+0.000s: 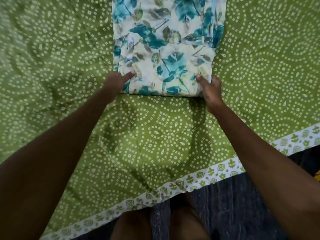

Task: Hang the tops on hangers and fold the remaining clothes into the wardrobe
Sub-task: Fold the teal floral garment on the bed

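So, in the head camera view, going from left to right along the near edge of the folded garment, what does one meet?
Green bedsheet → left hand → floral garment → right hand → green bedsheet again.

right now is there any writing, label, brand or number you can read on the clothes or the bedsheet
None: no word, label, brand, number or sign can be read in the head view.
floral garment: only a teal and olive leaf print, no visible tag.
green bedsheet: only white dotted circles, and a border of spiral and leaf motifs, not letters.
The left hand and right hand grip the garment's near corners and might cover a small tag there.
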A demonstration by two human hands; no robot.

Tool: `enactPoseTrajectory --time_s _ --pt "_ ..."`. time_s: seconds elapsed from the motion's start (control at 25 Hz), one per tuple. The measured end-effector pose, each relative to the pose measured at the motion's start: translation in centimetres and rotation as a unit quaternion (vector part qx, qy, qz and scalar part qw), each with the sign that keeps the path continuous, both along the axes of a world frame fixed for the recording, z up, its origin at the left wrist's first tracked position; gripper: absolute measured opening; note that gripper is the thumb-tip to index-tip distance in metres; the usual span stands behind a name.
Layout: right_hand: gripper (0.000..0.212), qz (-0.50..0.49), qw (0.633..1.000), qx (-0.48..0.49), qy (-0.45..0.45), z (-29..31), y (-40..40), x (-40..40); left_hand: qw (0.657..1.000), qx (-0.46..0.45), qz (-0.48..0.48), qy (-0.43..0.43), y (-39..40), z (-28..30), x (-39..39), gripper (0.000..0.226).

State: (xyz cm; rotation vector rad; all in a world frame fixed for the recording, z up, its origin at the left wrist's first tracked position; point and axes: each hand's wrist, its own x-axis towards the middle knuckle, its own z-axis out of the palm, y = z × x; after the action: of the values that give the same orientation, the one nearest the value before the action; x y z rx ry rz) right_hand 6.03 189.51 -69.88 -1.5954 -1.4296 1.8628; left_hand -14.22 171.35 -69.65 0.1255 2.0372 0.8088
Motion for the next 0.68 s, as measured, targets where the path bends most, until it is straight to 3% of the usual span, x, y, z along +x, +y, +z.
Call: enactPoseTrajectory --time_s 0.08,0.2,0.32,0.44,0.52,0.6,0.68 --pt "0.022 -0.012 0.999 0.049 -0.016 -0.1 -0.4 0.1 0.999 -0.014 0.031 0.040 0.1 0.6 1.9 0.049" --pt "0.023 0.005 0.996 0.025 -0.087 -0.9 -3.0 3.1 0.992 -0.042 0.068 0.098 -4.1 -0.2 5.4 0.040" --pt "0.032 0.084 0.976 0.051 -0.192 -1.5 -5.7 6.1 0.982 -0.106 0.096 0.122 -7.3 0.1 8.9 0.051" --pt "0.036 0.056 0.968 0.147 -0.194 -1.1 -5.4 4.5 0.979 -0.044 0.140 0.140 -7.0 -0.9 8.9 0.052" --pt "0.035 0.095 0.952 0.223 -0.186 -1.3 -5.4 4.1 0.978 -0.004 0.134 0.160 -7.3 -1.4 9.1 0.051" --pt "0.038 0.168 0.923 0.265 -0.223 -2.1 -5.8 5.0 0.979 -0.027 0.109 0.168 -7.9 -1.5 9.7 0.049" --pt "0.036 0.178 0.918 0.253 -0.249 -2.4 -5.5 5.4 0.981 -0.047 0.095 0.161 -8.0 -1.7 9.4 0.043"
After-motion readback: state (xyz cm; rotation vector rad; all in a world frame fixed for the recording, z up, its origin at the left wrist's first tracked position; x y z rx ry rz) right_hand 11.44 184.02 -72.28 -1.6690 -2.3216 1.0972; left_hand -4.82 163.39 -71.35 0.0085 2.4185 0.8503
